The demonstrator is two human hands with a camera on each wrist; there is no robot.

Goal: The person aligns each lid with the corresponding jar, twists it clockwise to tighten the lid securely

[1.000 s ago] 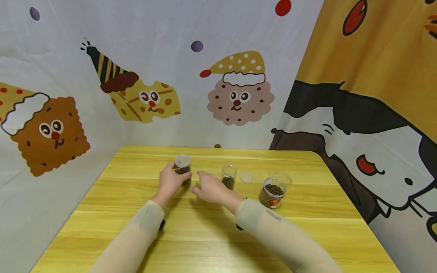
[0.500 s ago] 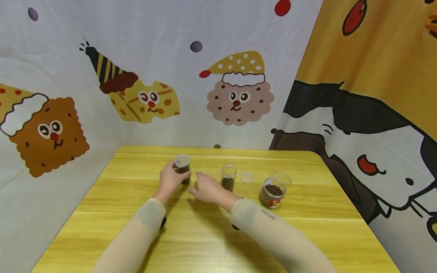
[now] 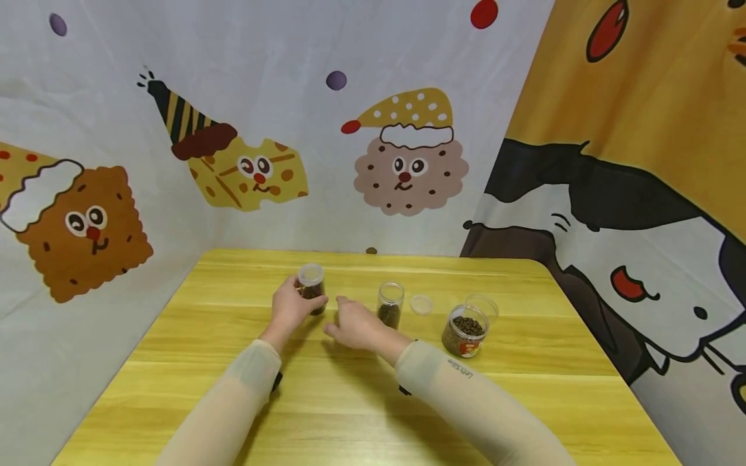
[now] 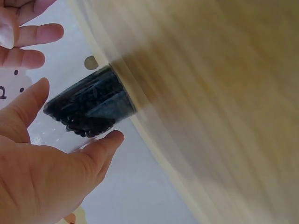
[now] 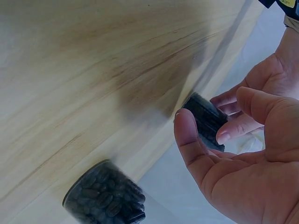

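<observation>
My left hand (image 3: pixel 289 307) holds a small clear jar (image 3: pixel 315 290) of dark beans at the table's far left, thumb and fingers round its sides. A translucent lid (image 3: pixel 311 272) covers its top. In the left wrist view the beans (image 4: pixel 91 102) fill the jar's lower part, and its base is on the wood. My right hand (image 3: pixel 358 323) hovers just right of that jar, fingers relaxed and holding nothing. Right behind this hand stands a second clear jar (image 3: pixel 390 312), lidless, partly filled with beans; the right wrist view shows its oval dark beans (image 5: pixel 105 193) close up.
A loose round lid (image 3: pixel 421 304) lies flat right of the second jar. Farther right stands a wider open jar (image 3: pixel 463 340) of beans with a red label, a clear lid (image 3: pixel 491 305) beside its rim. The wood-grain table (image 3: pixel 350 414) ends at a printed cloth backdrop (image 3: pixel 326 226).
My right hand has shifted very slightly left and down. The left hand keeps its hold on the lidded jar, and the other jars have not moved.
</observation>
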